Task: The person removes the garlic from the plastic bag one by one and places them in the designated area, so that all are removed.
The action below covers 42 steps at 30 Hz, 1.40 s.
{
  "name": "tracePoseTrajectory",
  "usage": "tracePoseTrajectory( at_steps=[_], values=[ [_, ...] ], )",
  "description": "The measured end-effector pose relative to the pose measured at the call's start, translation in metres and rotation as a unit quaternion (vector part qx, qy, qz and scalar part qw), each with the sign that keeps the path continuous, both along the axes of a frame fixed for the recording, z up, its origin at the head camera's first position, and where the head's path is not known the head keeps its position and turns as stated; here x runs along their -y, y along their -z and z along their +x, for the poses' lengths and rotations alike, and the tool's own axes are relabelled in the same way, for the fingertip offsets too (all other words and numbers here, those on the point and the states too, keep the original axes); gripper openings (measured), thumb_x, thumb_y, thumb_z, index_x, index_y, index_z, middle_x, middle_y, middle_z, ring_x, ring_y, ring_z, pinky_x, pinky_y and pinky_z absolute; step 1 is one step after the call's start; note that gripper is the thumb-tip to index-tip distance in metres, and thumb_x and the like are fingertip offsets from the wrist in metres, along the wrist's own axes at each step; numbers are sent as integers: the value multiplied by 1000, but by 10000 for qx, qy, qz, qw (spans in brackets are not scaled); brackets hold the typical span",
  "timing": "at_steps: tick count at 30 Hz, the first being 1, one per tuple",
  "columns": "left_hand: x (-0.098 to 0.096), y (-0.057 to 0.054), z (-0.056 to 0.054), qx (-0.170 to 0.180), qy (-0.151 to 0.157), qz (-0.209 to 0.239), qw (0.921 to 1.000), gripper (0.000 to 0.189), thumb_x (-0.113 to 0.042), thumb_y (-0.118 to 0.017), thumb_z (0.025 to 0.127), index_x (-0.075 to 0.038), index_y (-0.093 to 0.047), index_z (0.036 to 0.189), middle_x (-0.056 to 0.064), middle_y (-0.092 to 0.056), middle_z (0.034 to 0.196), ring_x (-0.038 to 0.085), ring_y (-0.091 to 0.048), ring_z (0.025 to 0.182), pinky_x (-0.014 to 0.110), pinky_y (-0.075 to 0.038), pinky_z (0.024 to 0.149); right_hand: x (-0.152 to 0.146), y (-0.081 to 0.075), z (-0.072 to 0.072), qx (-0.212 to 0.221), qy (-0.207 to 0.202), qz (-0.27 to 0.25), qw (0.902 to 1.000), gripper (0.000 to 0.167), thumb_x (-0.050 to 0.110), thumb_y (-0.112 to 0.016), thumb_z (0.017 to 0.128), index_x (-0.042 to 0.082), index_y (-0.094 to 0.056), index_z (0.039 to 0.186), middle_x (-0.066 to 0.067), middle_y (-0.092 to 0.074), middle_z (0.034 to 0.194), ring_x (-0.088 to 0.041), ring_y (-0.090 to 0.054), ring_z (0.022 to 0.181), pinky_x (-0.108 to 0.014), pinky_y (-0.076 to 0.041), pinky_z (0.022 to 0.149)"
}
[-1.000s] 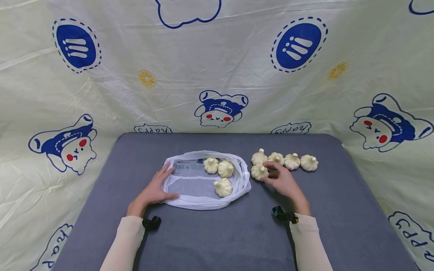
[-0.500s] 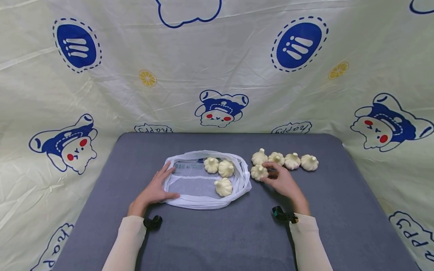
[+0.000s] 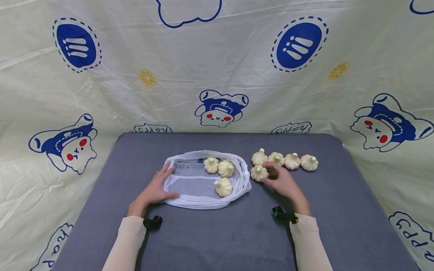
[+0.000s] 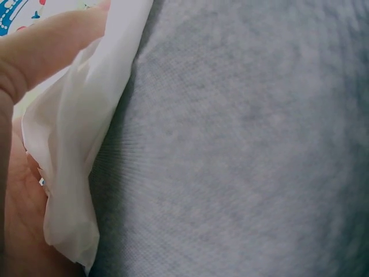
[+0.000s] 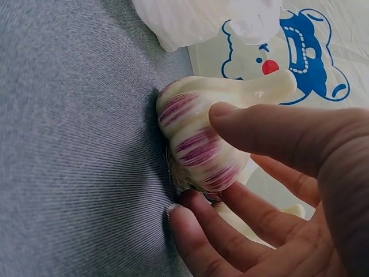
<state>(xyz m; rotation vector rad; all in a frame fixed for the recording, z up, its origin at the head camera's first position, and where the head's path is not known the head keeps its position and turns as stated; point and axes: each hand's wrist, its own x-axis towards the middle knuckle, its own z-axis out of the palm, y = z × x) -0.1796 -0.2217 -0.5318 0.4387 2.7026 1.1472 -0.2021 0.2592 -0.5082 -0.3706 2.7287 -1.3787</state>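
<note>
My left hand [image 3: 154, 190] is spread against the left end of a white plastic bag [image 3: 200, 204], fingers and thumb along its rim. In the left wrist view, white film [image 4: 81, 127] hides part of my thumb and palm. The bag's mouth is wide, with garlic bulbs inside at the right: one near the back [image 3: 211, 165], one beside it [image 3: 225, 168], one in front [image 3: 223, 187]. Just right of the bag, my right hand [image 3: 283, 183] pinches a purple-streaked garlic bulb [image 5: 199, 135] between thumb and fingers, its base resting on the table.
Behind the held bulb, more garlic bulbs form a row, from the left one [image 3: 259, 157] to the right-hand one [image 3: 309, 163]. The grey tabletop [image 3: 217, 237] ends at a printed curtain [image 3: 220, 49] behind. Each wrist wears a black strap [image 3: 152, 223].
Almost nothing moves. Both hands keep their places, on the bag and on the garlic bulb, with only a tiny shift of the left forearm to the right.
</note>
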Motion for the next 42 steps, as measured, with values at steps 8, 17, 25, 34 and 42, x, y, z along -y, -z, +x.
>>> tracePoseTrajectory(
  at_steps=[8,17,25,34,42],
  values=[
    [0,-1,0,-23,-9,3,10000,105,-38,-88,76,-5,-35,160,14,-10,174,45,-10,158,66,-5,126,0,-1,1,73,41,18,10000,51,8,-75,93,-2,-55,139,-26,-58,140,-43,-66,116,-38,-57,89],
    [0,1,0,-21,12,13,10000,105,-39,-89,76,-6,-35,160,14,-10,174,45,-9,158,66,-3,126,-2,-5,4,119,99,-3,9999,54,5,-75,92,-3,-54,141,-28,-57,141,-45,-66,116,-27,-57,85],
    [0,2,0,-34,69,-29,10000,105,-40,-88,76,-5,-35,160,15,-10,174,45,-9,158,66,-4,126,1,-25,11,68,144,111,9998,62,17,-76,94,0,-49,147,-29,-52,146,-50,-59,126,-59,-55,96],
    [1,2,1,0,57,-24,10000,106,-39,-89,76,-5,-34,160,14,-9,174,46,-8,158,68,-3,125,28,-69,20,-182,-85,297,9994,67,19,-77,94,5,-47,151,-23,-45,155,-48,-51,134,-62,-51,103],
    [1,1,0,3,36,-73,10000,107,-41,-89,76,-6,-34,160,14,-8,174,48,-7,158,70,-3,125,66,-98,26,-523,-794,480,9943,65,18,-80,90,6,-51,148,-19,-52,149,-40,-54,130,-58,-52,101]
  ],
)
